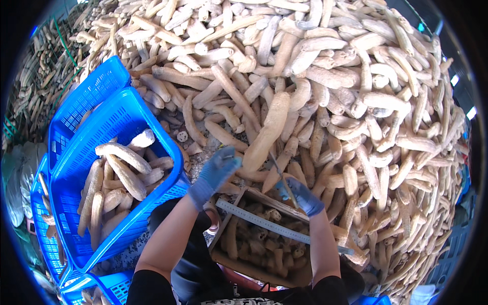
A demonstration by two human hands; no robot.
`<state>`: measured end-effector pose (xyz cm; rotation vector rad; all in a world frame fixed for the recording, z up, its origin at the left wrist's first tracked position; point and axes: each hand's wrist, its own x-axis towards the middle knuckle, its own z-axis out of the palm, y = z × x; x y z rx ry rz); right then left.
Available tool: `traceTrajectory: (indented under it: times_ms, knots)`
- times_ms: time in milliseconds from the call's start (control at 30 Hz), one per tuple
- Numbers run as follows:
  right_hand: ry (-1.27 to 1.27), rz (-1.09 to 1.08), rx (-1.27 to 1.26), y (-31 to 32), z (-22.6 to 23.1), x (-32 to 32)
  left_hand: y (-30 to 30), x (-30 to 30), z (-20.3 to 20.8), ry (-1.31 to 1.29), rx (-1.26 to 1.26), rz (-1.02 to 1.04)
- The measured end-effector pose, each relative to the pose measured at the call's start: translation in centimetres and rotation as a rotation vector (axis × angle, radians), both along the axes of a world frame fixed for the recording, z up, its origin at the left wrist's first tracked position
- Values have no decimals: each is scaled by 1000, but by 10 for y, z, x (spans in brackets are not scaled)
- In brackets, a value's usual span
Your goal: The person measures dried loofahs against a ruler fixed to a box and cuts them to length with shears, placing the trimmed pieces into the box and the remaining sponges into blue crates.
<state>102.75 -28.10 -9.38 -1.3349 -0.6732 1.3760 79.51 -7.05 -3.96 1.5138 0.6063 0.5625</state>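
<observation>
My left hand (218,165), in a blue-grey glove, is closed at the lower end of a large tan root (269,127). The root slants up and away over the pile, thick and slightly curved. In my right hand (302,197), gloved the same way, is a knife (282,175) with a narrow blade pointing up and to the left, close beside the root. Part of its handle is hidden by my fingers. Below both hands sits a wooden box (223,229) with short root pieces inside. A pale ruler (264,222) lies slanted across its top.
A huge heap of similar roots (376,101) spreads ahead and to the right. At the left stands a blue plastic basket (173,152) partly filled with roots, with more blue baskets (91,91) around it. Clear plastic bags (20,178) lie at the far left edge.
</observation>
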Motion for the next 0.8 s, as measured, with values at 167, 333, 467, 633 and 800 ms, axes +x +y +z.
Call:
traceTrajectory:
  times_ms: [167, 333, 467, 633, 800]
  knots:
    - [-154, 83, 102, -39, 29, -62, -45, 14, 17, 215, 385, -130]
    - [120, -358, 128, -95, 17, -72, -66, 12, 27, 189, 990, -9]
    - [-66, -814, 307, -113, 60, -84, -84, 6, 30, 172, 1327, -110]
    - [-418, -1000, 218, -136, 102, -88, -109, 15, 36, -9, 1470, -162]
    - [-225, -1081, 229, -164, 99, -113, -115, 21, 24, -274, 228, -329]
